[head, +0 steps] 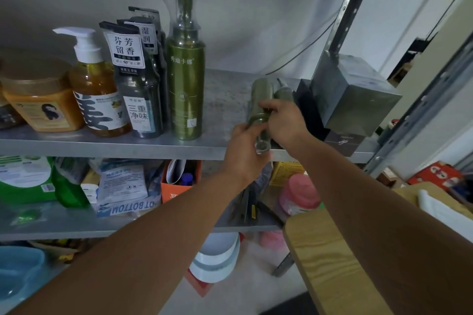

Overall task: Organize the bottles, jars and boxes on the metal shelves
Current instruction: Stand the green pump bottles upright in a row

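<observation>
- Head view: two olive bottles, capped bottle (259, 99) and twin bottle (283, 94), are laid together on the upper shelf (225, 104), at 3 o'clock from one pump bottle (185, 84).
- Capped bottle's clear-topped neck is gripped by the curled left hand (245, 148) and right hand (284, 120).

dk btl (139, 99): 芬芳留香; 三重净味 | green pump btl (185, 84): 秀迪卡娜 | pouch (122, 186): BOTTOM

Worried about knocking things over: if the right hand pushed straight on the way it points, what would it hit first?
The lying green bottle, which the right hand already holds. Past it there is probably only bare shelf and the back wall, though depth is unclear.
</observation>
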